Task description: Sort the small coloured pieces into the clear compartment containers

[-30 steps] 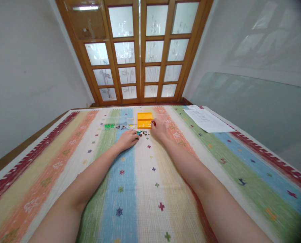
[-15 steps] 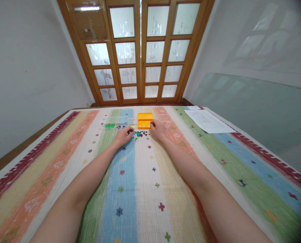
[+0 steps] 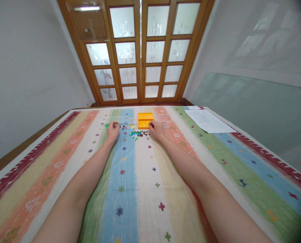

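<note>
My left hand (image 3: 112,131) is at the clear plastic boxes, its fingers pinched together over the one with green pieces (image 3: 107,126). Whatever it may hold is too small to make out. Beside it, other clear boxes contain dark pieces (image 3: 122,127) and yellow pieces (image 3: 132,126). By the right edge of the open orange box (image 3: 143,124), my right hand (image 3: 157,130) has its fingers curled in a pinch; what lies between them is hidden. A loose heap of small blue, green, dark and white pieces (image 3: 139,134) lies on the cloth between my hands.
A striped tablecloth (image 3: 145,175) covers the table. White paper sheets (image 3: 207,120) lie at the far right. Past my right hand stands a clear box with pink pieces (image 3: 164,125). Wooden glazed doors (image 3: 141,50) rise behind the table, and a glass sheet (image 3: 253,114) leans at the right.
My left hand has moved left from the edge of the heap to the clear box with green pieces, uncovering the heap's left side. My right hand has hardly moved.
</note>
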Motion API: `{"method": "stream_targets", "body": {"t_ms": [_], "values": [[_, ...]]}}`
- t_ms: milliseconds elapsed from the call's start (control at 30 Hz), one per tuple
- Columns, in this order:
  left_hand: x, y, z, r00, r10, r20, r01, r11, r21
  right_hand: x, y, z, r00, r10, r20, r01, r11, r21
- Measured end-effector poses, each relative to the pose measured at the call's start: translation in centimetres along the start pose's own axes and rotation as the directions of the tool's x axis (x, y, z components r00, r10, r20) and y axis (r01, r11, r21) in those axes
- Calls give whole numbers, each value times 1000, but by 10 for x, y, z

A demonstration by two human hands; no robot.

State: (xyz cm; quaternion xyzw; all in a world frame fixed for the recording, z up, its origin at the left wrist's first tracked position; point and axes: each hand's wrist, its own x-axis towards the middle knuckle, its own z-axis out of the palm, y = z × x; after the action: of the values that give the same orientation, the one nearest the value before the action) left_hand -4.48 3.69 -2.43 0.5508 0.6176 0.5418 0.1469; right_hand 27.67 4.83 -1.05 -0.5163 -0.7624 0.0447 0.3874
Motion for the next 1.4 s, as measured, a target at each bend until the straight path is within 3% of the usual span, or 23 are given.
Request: {"method": "stream_targets", "body": {"t_ms": [167, 400, 800, 900, 1000, 1100, 1200, 1400], "values": [[1, -2, -6, 996, -39, -85, 46, 995, 87, 0, 0, 1, 1000, -12, 8, 12, 1000, -20], [2, -4, -6, 999, -31, -9, 32, 991, 128, -1, 1, 2, 999, -26, 25, 27, 999, -40], [3, -12, -1, 992, -101, 73, 103, 994, -31, -1, 1, 4, 998, -65, 19, 66, 996, -55], [2, -10, -1, 996, -54, 77, 52, 998, 30, -1, 1, 4, 998, -59, 27, 61, 997, -50], [-2, -6, -1, 991, 57, 125, -71, 991, 109, -2, 0, 4, 998, -54, 44, 56, 998, -37], [-8, 2, 1, 951, 178, 252, -221, 963, 153, -2, 0, 4, 997, -53, 52, 55, 998, -33], [-16, 13, 1, 878, 283, 387, -370, 913, 172, -2, 0, 3, 996, -57, 63, 58, 998, -27], [-24, 29, -1, 754, 322, 572, -503, 844, 187, -3, -2, 2, 995, -54, 83, 57, 998, -33]]}}
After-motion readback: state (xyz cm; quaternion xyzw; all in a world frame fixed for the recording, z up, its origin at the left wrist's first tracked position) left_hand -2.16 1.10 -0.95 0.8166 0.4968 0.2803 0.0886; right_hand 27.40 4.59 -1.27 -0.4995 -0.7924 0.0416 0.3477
